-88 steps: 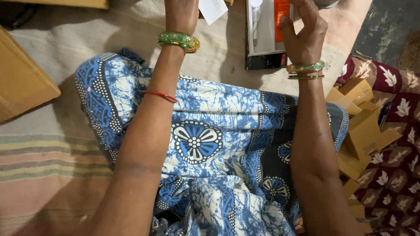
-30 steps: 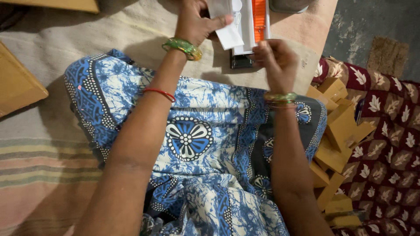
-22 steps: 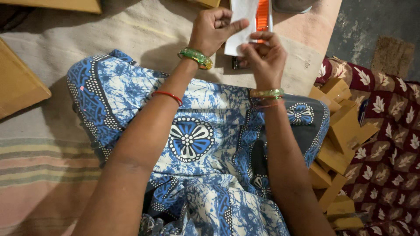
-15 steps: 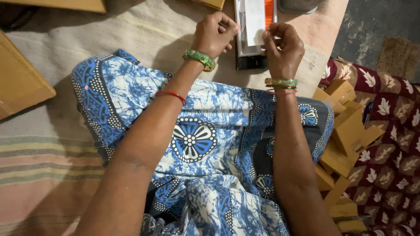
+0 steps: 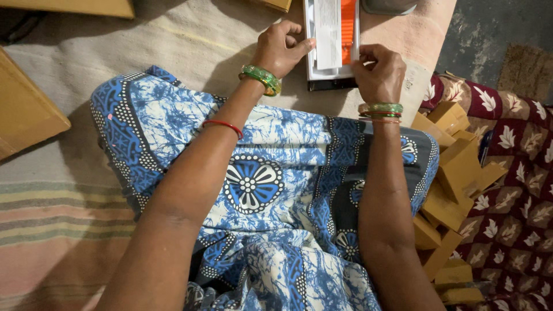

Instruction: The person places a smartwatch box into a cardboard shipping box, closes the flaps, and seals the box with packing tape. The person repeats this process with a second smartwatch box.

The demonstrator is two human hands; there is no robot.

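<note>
A flat white box with a dark edge [image 5: 314, 63] lies on the floor mat past my knees, holding a white paper sheet [image 5: 328, 34] and an orange strip [image 5: 347, 29]. My left hand [image 5: 279, 49] rests at the box's left side, thumb pressing on the paper's edge. My right hand [image 5: 379, 72] is curled at the box's right side, fingertips on the orange strip's lower end. Both wrists wear green bangles. My lap is covered in blue and white printed cloth [image 5: 271, 184].
Several small brown cardboard boxes [image 5: 455, 184] are piled at my right on a maroon flowered cloth [image 5: 518, 190]. A flat brown cardboard piece [image 5: 26, 112] lies at the left, another [image 5: 75, 7] along the top edge. A striped mat [image 5: 57, 224] lies at lower left.
My hands lifted the paper and orange strip above the box, then lowered them into it. Both hands now press at the box's sides.
</note>
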